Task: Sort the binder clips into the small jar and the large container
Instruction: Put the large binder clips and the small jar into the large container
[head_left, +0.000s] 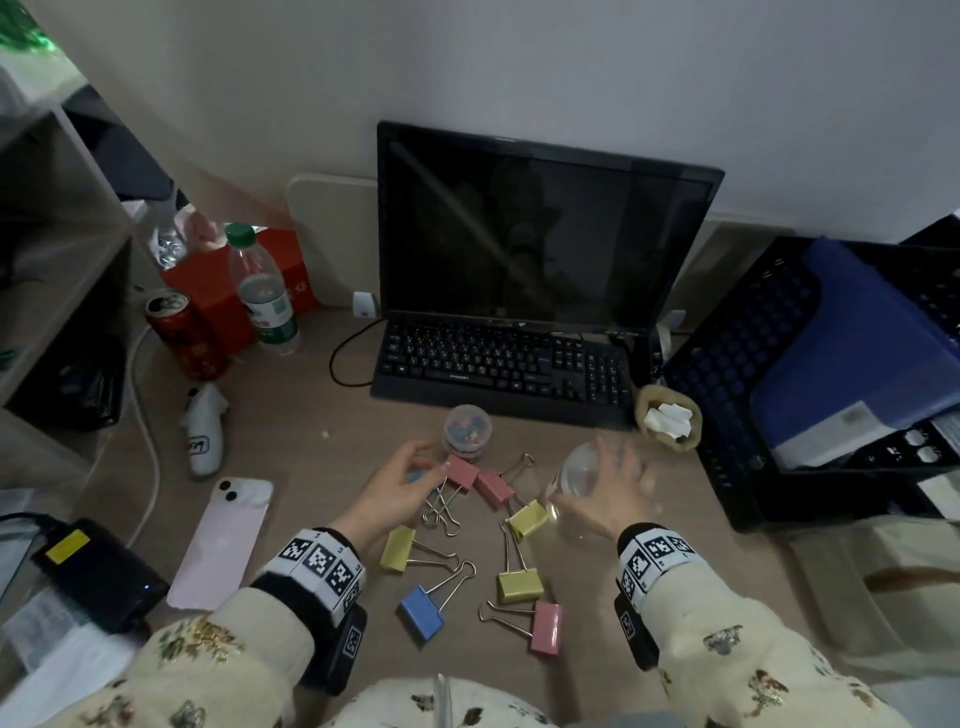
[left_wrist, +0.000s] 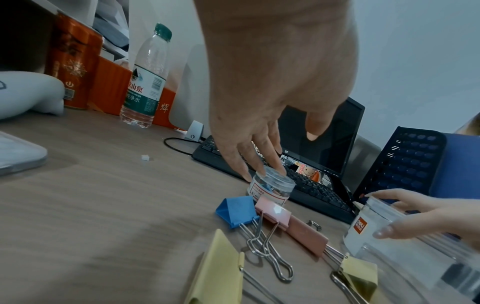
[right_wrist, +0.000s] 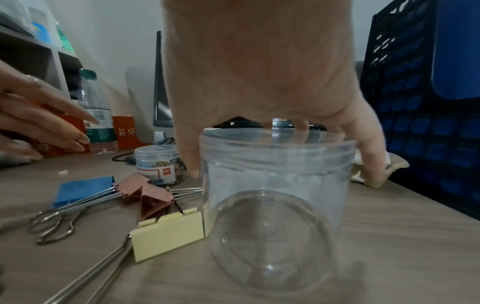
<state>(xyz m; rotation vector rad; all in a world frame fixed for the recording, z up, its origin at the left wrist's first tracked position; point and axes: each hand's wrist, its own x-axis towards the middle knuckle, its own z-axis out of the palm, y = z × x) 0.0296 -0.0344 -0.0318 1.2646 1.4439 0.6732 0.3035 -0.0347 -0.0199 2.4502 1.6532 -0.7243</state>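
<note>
Nearest the person, large binder clips lie loose on the table (head_left: 322, 415): a pink clip (head_left: 546, 626), a blue clip (head_left: 422, 612) and a yellow clip (head_left: 520, 585) in the front row, another yellow one (head_left: 398, 548) just behind the left wrist, then farther in a yellow clip (head_left: 529, 518), two pink ones (head_left: 493, 487) and a second blue clip (left_wrist: 236, 209) half hidden under the left hand (head_left: 395, 491). None of these big clips is put away, so the sorting looks barely begun.

The right hand (right_wrist: 259, 72) comes down over the large container (right_wrist: 278, 205), a clear plastic tub standing upright and empty with its lid on; the fingers (right_wrist: 191, 156) curl round the lid's rim, so the grip is closed on it, probably to unscrew it, though motion blur in the head view makes that a guess.

Beyond the clips, the left hand's grip is released, fingers straight and spread, reaching toward the small jar (left_wrist: 271, 189), fingertips (left_wrist: 280, 166) just at its lid. That jar is capped too and already holds small coloured clips.

Both lids have to come off before anything goes in.
</note>
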